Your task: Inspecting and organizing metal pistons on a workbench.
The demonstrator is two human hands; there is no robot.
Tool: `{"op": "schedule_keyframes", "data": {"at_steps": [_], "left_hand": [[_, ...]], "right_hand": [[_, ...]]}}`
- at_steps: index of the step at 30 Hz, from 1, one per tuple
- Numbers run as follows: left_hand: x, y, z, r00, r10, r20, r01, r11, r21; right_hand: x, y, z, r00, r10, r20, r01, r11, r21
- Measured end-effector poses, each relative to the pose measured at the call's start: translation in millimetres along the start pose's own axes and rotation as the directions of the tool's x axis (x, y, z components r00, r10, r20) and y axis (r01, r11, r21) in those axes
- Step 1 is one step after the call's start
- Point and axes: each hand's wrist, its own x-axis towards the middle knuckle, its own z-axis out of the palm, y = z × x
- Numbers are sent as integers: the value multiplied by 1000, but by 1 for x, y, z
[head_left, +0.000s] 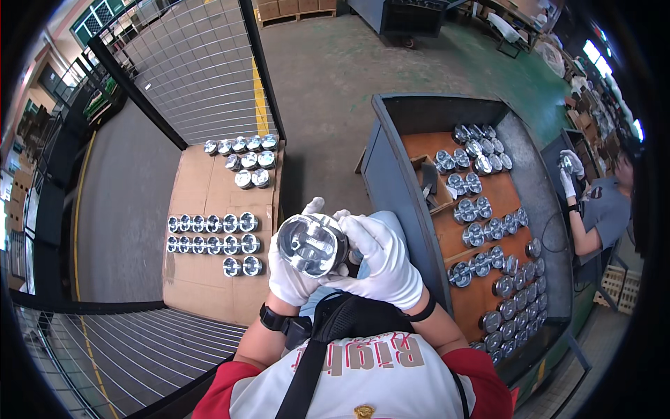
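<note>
In front of my chest I hold a shiny metal piston, its machined face turned up toward me. My left hand, in a white glove, wraps its left and lower side. Gloved in white as well, my right hand closes on the piston's right side; some of its fingers are hidden behind the part. To the left, rows of similar pistons lie on a cardboard-covered surface. More pistons stand in lines on the brown bed of a grey-blue workbench at my right.
Black-framed wire mesh rises behind the cardboard surface, and another mesh panel runs along the near left. A small open box sits inside the bench. Beyond the bench's right side, a co-worker in a grey shirt handles a piston with white gloves.
</note>
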Motion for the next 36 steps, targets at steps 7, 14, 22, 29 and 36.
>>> {"op": "schedule_keyframes", "data": {"at_steps": [7, 14, 22, 29, 36], "left_hand": [[1, -2, 4, 998, 33, -50, -31, 999, 31], [1, -5, 6, 997, 67, -29, -60, 981, 186], [3, -3, 6, 996, 70, -60, -18, 787, 616], [35, -37, 21, 952, -299, 71, 137, 620, 772], [40, 4, -48, 889, -285, -359, 446, 359, 820]], "right_hand": [[-2, 8, 4, 1000, -8, 6, 8, 1000, 4], [-1, 9, -3, 995, 78, 56, -77, 996, -34], [17, 2, -15, 975, 207, 80, -194, 970, -146], [-23, 16, -101, 937, 346, -46, -349, 928, -129], [-122, 35, -234, 677, 574, -460, -733, 582, -352]]}}
